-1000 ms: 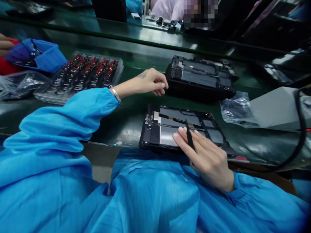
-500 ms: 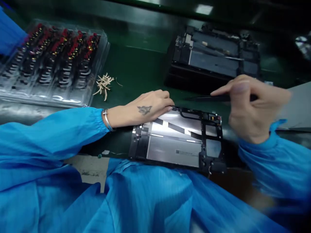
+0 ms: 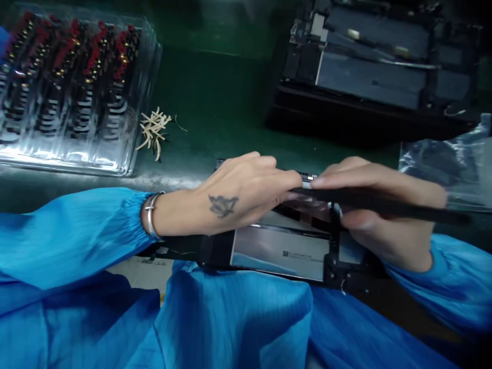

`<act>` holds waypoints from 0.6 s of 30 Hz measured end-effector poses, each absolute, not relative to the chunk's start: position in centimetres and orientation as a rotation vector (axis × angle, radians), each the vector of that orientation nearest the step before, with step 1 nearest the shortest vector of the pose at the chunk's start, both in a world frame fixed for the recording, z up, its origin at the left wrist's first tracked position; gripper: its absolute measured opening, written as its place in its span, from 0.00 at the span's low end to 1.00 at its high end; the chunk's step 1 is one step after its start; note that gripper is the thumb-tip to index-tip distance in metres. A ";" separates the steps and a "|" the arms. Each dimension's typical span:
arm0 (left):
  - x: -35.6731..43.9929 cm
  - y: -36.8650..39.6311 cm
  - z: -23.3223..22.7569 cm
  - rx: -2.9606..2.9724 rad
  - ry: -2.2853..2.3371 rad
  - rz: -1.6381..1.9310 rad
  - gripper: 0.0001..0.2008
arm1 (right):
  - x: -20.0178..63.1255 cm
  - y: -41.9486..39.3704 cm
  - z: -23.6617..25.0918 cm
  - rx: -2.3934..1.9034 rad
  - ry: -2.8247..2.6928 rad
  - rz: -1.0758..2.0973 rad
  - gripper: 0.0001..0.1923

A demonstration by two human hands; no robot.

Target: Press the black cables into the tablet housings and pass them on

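Note:
An opened tablet chassis [image 3: 282, 251] with a silvery inner panel lies at the near edge of the green bench, partly over my lap. My left hand [image 3: 246, 192] rests palm down on its upper left part, fingers pointing right. My right hand [image 3: 378, 212] grips a thin black stick tool [image 3: 380, 203], held almost level, its tip meeting my left fingertips above the chassis. The spot under the fingertips is hidden. Both arms wear blue sleeves; a silver bangle sits on the left wrist.
A clear plastic tray [image 3: 73, 87] of red and black small parts stands at the left. A small heap of pale strips [image 3: 154, 130] lies beside it. A stack of further open tablet frames [image 3: 376, 66] sits at the back right, and a crumpled plastic bag [image 3: 446, 159] at right.
My left hand came back from the far stack and settled on the near chassis. My right hand lifted, then brought the tool across toward the left fingertips. The camera dipped closer.

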State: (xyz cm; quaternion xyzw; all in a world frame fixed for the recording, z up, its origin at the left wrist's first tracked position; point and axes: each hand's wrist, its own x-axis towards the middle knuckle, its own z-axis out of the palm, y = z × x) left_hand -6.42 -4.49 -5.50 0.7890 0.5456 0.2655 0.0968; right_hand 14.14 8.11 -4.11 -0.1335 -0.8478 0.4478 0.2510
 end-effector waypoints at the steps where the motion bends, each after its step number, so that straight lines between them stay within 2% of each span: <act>1: -6.4 -4.5 -5.3 2.323 1.580 0.761 0.17 | 14.2 8.2 -3.9 -0.258 -2.366 1.222 0.15; 3: -6.4 -4.3 -5.2 2.317 1.544 0.716 0.18 | 14.3 8.4 -3.4 -0.153 -2.427 1.181 0.16; 9: -7.7 -3.1 -7.1 2.400 1.811 0.688 0.18 | 14.6 10.5 -3.7 -0.426 -2.234 1.005 0.12; 13: -8.2 -2.9 -8.0 2.374 1.778 0.637 0.18 | 14.8 11.9 -5.2 -0.486 -2.094 1.324 0.05; 15: -8.3 -2.9 -8.1 2.361 1.765 0.650 0.18 | 15.0 12.1 -5.4 -0.542 -2.058 1.499 0.07; 18: -8.3 -3.0 -8.0 2.355 1.762 0.661 0.18 | 15.2 11.9 -5.1 -0.602 -2.179 1.426 0.07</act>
